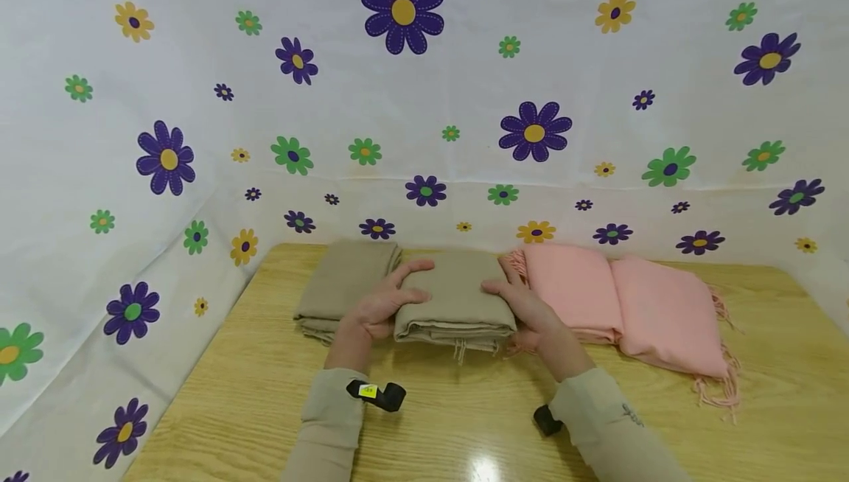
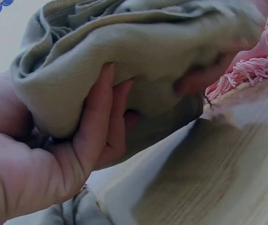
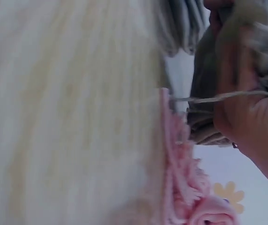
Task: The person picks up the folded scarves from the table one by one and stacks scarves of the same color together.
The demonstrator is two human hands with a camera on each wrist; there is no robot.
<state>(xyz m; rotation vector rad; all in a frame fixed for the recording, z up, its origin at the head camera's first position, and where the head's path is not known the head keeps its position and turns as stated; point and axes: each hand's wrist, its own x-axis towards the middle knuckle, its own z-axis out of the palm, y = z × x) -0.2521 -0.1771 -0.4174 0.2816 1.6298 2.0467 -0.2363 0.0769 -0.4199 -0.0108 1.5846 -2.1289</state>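
A folded beige scarf [image 1: 454,290] with a short fringe hangs just above the wooden table, between both hands. My left hand [image 1: 381,305] grips its left side, thumb on top; in the left wrist view its fingers [image 2: 96,112] curl under the cloth. On the right side my right hand [image 1: 530,312] holds it the same way, thumb over the top. The right wrist view, blurred, has that hand [image 3: 246,98] against the beige cloth with a loose fringe strand across it. Close to the left hand lies another folded beige scarf [image 1: 348,279].
Two folded pink scarves lie side by side at the right: one [image 1: 570,287] beside my right hand, the other [image 1: 670,320] farther right with fringe spilling onto the wooden table [image 1: 252,393]. A white cloth with printed flowers [image 1: 458,91] hangs behind and at the left.
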